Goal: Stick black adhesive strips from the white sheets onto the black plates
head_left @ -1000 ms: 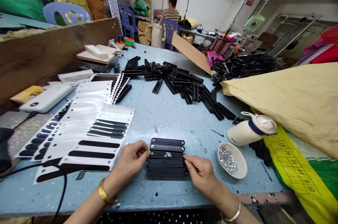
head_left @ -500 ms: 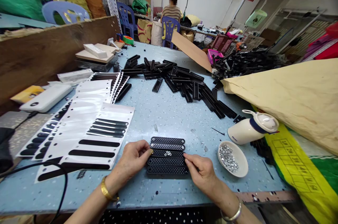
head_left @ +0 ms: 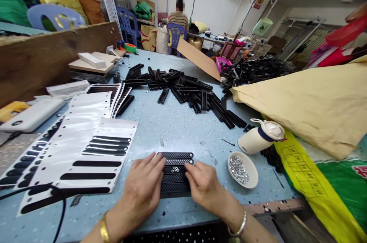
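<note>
A row of several black perforated plastic strips (head_left: 175, 176) lies side by side near the table's front edge, with a few small silver nuts (head_left: 175, 169) on top. My left hand (head_left: 143, 189) rests over the strips' left ends, fingers spread flat on them. My right hand (head_left: 204, 185) covers their right ends in the same way. Neither hand grips anything. A small white bowl of silver nuts (head_left: 242, 169) sits just right of my right hand.
White sheets with black adhesive strips (head_left: 86, 143) fan out at the left. A pile of black plastic strips (head_left: 189, 92) lies mid-table. A white jug (head_left: 259, 136) lies on its side, beside a tan bag (head_left: 309, 101). A black cable (head_left: 57, 204) curves at front left. A person sits far back.
Both hands moved inward from the strips' ends and now lie flat on top of them. The view shifted slightly to the right.
</note>
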Available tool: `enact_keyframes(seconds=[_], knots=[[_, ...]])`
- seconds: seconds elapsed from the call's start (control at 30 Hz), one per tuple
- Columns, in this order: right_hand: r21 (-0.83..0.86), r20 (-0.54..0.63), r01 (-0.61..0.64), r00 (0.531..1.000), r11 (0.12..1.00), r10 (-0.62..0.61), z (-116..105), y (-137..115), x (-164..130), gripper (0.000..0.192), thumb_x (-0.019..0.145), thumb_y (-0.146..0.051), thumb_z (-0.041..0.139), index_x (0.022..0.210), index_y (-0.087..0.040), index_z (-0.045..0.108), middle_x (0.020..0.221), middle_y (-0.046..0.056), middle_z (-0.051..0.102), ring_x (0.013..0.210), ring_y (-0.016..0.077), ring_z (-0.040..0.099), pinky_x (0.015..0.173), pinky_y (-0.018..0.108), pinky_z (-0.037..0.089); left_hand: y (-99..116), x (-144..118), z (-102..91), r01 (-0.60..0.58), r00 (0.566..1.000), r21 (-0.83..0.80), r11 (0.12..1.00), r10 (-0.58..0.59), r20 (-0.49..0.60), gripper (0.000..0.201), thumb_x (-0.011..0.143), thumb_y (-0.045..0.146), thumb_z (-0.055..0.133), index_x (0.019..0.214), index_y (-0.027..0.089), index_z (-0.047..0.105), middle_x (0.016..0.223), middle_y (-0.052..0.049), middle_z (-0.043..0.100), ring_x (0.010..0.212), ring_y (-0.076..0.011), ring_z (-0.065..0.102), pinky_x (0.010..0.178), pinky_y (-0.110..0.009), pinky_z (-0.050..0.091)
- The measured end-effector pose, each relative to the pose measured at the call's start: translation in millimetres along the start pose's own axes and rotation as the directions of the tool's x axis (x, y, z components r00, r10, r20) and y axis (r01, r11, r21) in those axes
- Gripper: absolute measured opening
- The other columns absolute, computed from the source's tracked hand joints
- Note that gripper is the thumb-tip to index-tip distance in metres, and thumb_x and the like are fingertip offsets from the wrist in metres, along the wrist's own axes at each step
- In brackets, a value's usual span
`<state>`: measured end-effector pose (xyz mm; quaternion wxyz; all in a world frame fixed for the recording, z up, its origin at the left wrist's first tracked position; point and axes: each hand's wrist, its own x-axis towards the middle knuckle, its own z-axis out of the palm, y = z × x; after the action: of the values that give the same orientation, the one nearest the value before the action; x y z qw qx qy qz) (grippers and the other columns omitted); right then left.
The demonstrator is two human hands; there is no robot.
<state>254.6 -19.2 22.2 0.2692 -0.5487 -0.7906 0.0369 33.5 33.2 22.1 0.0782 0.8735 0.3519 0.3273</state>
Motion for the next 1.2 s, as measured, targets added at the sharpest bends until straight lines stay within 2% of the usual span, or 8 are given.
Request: enact_keyframes(seconds=[0.1,0.2,0.33,0.53,0.67,0.87,1.1,1.2], knots=[[-0.099,0.245,0.031,0.970,0.995,-0.006,-2,-17,16,0.025,0.083,-0.004,0.046,0.100,-0.010,0.064,0.080,0.009,0.066,0.066,0.0191,0.058,0.058,0.030,0.043,11,-4,14.4,-0.156,0.981,0.095,0.983,0.143,0.132,0.046,0.085,0.005,0.047,0.129,0.009,0.055,0.137,-0.018,0.058,0.137,-0.0398,0.039,0.104,-0.059,0.037],[-0.134,0.364,0.072,0.931,0.988,-0.019,-6,-26,17,0.029,0.076,-0.001,0.048,0.101,-0.010,0.062,0.082,0.010,0.066,0.068,0.0200,0.059,0.057,0.030,0.042,13,-11,20.8,-0.200,0.960,0.099,0.975,0.175,0.220,0.050,0.079,0.003,0.046,0.128,0.011,0.056,0.136,-0.016,0.059,0.136,-0.0401,0.039,0.105,-0.060,0.037],[-0.092,0.286,0.053,0.958,0.994,-0.025,-7,-24,-2,0.031,0.084,-0.002,0.043,0.106,-0.011,0.061,0.078,0.008,0.065,0.066,0.0194,0.058,0.058,0.030,0.042,7,-28,12.3,-0.207,0.964,0.045,0.977,0.196,0.178,0.056,0.077,0.001,0.043,0.131,0.013,0.054,0.138,-0.015,0.058,0.137,-0.0365,0.041,0.103,-0.060,0.040],[-0.044,0.105,0.021,0.994,0.999,-0.016,-3,-17,-21,0.033,0.089,-0.003,0.039,0.109,-0.007,0.064,0.070,0.008,0.063,0.058,0.0182,0.056,0.053,0.031,0.040,1,-38,4.8,-0.133,0.988,0.081,0.988,0.126,0.084,0.056,0.077,0.001,0.043,0.130,0.013,0.054,0.141,-0.017,0.054,0.140,-0.0347,0.037,0.104,-0.057,0.039],[-0.089,0.173,0.060,0.984,0.994,-0.044,-2,-22,-21,0.043,0.087,-0.001,0.039,0.124,-0.006,0.059,0.076,0.009,0.064,0.063,0.0198,0.057,0.056,0.032,0.042,4,-32,10.3,-0.186,0.973,0.118,0.976,0.166,0.157,0.061,0.072,0.001,0.043,0.130,0.017,0.057,0.141,-0.014,0.055,0.139,-0.0389,0.036,0.102,-0.061,0.038],[-0.173,0.307,0.134,0.949,0.976,-0.076,-6,-23,-20,0.049,0.079,0.000,0.044,0.126,-0.003,0.057,0.080,0.011,0.064,0.066,0.0210,0.056,0.059,0.034,0.043,2,-35,15.2,-0.166,0.973,0.089,0.982,0.148,0.175,0.060,0.070,0.001,0.044,0.124,0.017,0.062,0.142,-0.014,0.054,0.139,-0.0411,0.035,0.101,-0.064,0.035],[-0.150,0.229,0.151,0.967,0.977,-0.114,-12,-18,-17,0.052,0.079,0.002,0.038,0.129,0.001,0.054,0.080,0.013,0.064,0.068,0.0229,0.056,0.058,0.036,0.044,-7,-43,9.6,-0.155,0.974,0.114,0.981,0.132,0.186,0.059,0.072,0.004,0.044,0.125,0.021,0.063,0.145,-0.013,0.052,0.140,-0.0389,0.034,0.102,-0.062,0.038],[-0.135,0.283,0.178,0.950,0.975,-0.134,-11,-20,-16,0.054,0.080,0.001,0.038,0.133,0.000,0.051,0.082,0.013,0.064,0.068,0.0229,0.056,0.058,0.037,0.044,-9,-45,8.5,-0.153,0.975,0.125,0.980,0.129,0.183,0.057,0.074,0.004,0.044,0.125,0.021,0.063,0.144,-0.014,0.051,0.140,-0.0401,0.033,0.100,-0.062,0.039]])
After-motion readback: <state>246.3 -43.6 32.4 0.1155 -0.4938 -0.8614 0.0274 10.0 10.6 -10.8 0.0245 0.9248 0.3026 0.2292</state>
